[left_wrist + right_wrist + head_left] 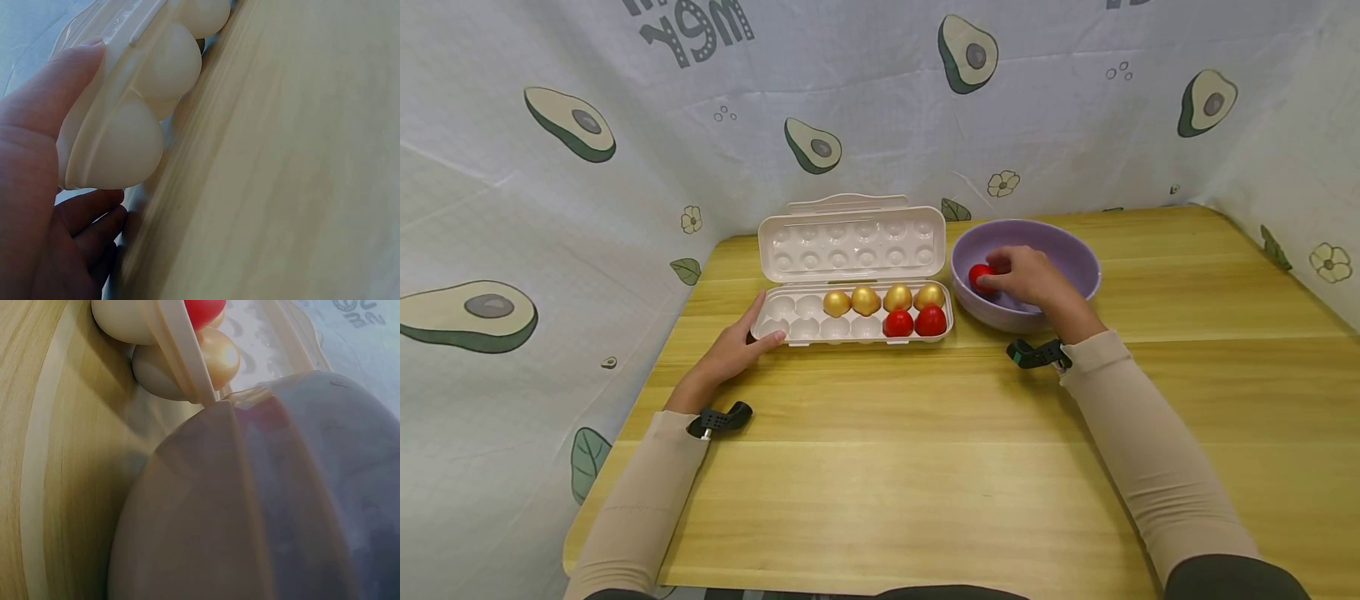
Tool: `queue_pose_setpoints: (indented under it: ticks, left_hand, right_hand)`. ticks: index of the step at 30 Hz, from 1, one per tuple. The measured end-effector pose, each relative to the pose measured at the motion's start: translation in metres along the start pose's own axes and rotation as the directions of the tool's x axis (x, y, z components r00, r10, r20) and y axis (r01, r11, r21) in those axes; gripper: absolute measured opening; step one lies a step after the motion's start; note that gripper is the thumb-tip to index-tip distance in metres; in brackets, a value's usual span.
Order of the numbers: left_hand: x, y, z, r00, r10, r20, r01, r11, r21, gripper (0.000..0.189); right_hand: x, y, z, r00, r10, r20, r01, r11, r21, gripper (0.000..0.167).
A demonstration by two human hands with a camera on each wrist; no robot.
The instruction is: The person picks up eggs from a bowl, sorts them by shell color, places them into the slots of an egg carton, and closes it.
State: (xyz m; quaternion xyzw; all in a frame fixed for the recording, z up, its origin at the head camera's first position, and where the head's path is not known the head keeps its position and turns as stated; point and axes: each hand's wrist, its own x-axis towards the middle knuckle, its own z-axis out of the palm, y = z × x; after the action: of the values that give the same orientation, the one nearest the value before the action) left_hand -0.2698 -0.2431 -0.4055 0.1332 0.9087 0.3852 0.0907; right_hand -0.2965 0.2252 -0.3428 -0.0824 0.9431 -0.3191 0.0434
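A white plastic egg carton (pixel 808 307) lies with its lid (pixel 853 243) raised at the back. In its right part sit several gold eggs (pixel 897 297) in the back row and two red eggs (pixel 931 320) in front. My left hand (pixel 737 343) holds the carton's left end, thumb over the rim (pixel 119 56) and fingers lower down at the end. Inside the purple bowl (pixel 1026 231), my right hand (pixel 1026 275) grips a red egg (pixel 977 275) between thumb and fingers. The bowl's wall (pixel 181 519) hides that hand in the right wrist view.
Both carton and bowl stand side by side near the back of the wooden table (pixel 880 467). Behind them hangs a white cloth (pixel 880 108) printed with avocados. A black wrist camera (pixel 722 418) sits on the left wrist, another (pixel 1033 354) on the right.
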Motion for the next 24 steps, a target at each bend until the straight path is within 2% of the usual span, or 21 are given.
queue_pose_setpoints:
  ticks: [16, 24]
  left_hand:
    - [0.0006, -0.0008, 0.0008, 1.000, -0.010, 0.000, 0.010, 1.000, -0.002, 0.090]
    - [0.0001, -0.0001, 0.0006, 1.000, -0.009, -0.002, 0.009, 1.000, 0.004, 0.090]
  right_hand:
    - [-0.0004, 0.0006, 0.0019, 0.998, -0.033, 0.049, 0.035, 0.999, -0.026, 0.047]
    - [-0.0012, 0.0007, 0.0037, 0.997, -0.064, 0.043, 0.066, 0.997, -0.046, 0.037]
